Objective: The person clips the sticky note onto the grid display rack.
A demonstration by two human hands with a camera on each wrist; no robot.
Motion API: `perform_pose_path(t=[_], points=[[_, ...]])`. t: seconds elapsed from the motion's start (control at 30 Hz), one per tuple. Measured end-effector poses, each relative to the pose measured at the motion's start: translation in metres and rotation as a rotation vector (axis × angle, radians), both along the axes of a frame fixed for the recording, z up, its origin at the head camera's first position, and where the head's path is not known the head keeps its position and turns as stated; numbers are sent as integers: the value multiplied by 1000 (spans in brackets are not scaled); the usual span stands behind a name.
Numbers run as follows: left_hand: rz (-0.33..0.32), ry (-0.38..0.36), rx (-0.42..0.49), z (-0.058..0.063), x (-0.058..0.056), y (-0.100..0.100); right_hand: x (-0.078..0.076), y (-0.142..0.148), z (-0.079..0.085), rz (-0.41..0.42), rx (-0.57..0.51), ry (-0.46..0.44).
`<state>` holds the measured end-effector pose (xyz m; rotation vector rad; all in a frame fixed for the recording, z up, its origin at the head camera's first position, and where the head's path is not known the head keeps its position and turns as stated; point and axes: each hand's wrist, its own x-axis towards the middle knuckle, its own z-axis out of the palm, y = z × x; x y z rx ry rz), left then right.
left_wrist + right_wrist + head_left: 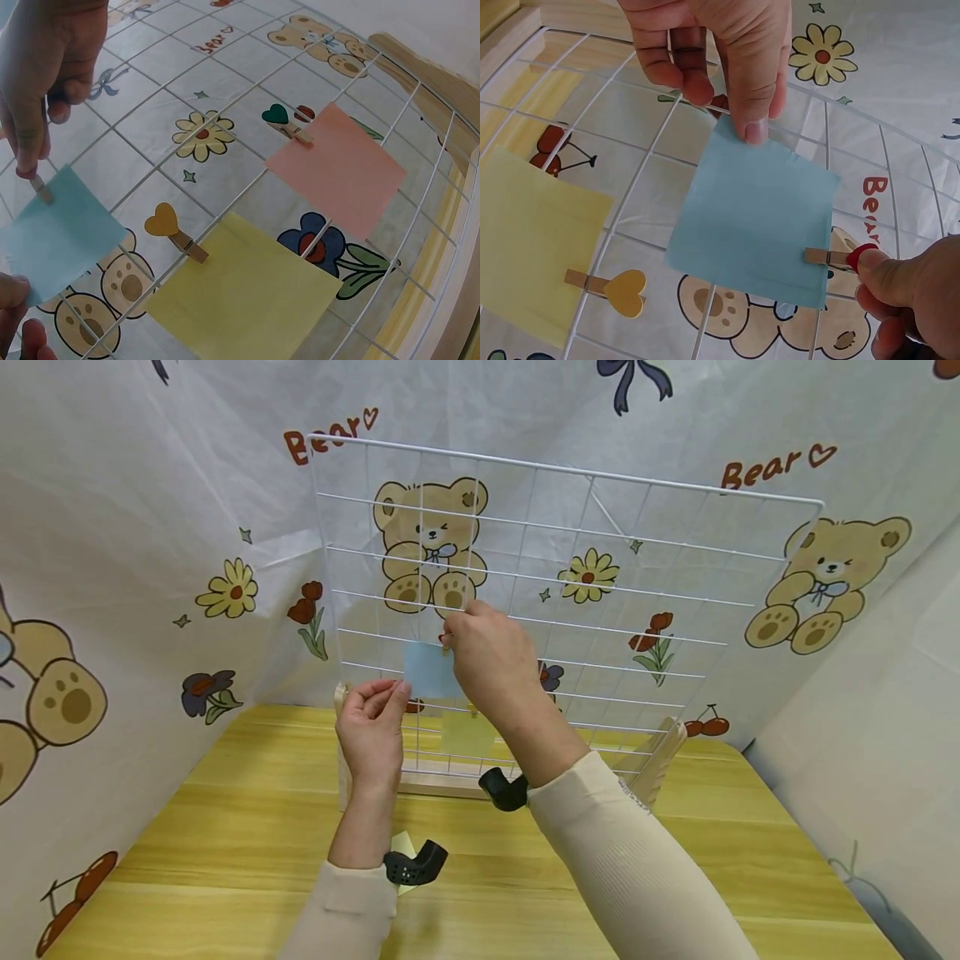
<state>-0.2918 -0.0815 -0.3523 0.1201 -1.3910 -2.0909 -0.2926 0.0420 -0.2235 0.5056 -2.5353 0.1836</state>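
A blue square of paper [754, 217] lies against the white wire grid [600, 533]. My left hand [372, 727] pinches one edge of it, with the thumb [751, 97] flat on the paper. My right hand [495, 664] pinches a small wooden clothespin [826, 256] with a red end, whose jaws sit over the opposite edge of the blue paper. Below, a yellow paper square [244, 292] hangs from the grid by a clothespin with a yellow heart [163, 220]. A pink paper square [337, 171] is clipped by a clothespin with a green heart [275, 114].
The grid stands upright in a wooden base [442, 783] on a wood-grain table [225, 827]. Behind it hangs a white cloth [525, 410] printed with bears and flowers. Pale yellow paper [403, 843] lies on the table, partly hidden by the left wrist camera [416, 863].
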Motion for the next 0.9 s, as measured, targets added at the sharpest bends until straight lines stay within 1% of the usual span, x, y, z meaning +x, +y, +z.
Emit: perform_pose_path(t=[0.13,0.33,0.5,0.63,0.73,0.9], points=[[23,-8,-12,1,1,-1,-1,0,-1,-11,-1,-2],[68,-22,-26,1,0,-2,-2,3,-2,10,-22,-16],[103,-4,-9,1,0,-2,-1,7,-3,32,-72,-34],[133,-5,-3,1,0,-1,2,11,-5,72,-134,-8],[139,-10,-6,1,1,-1,3,15,-7,94,-175,24],[148,-15,-29,1,1,-1,3,19,-9,127,-200,49]])
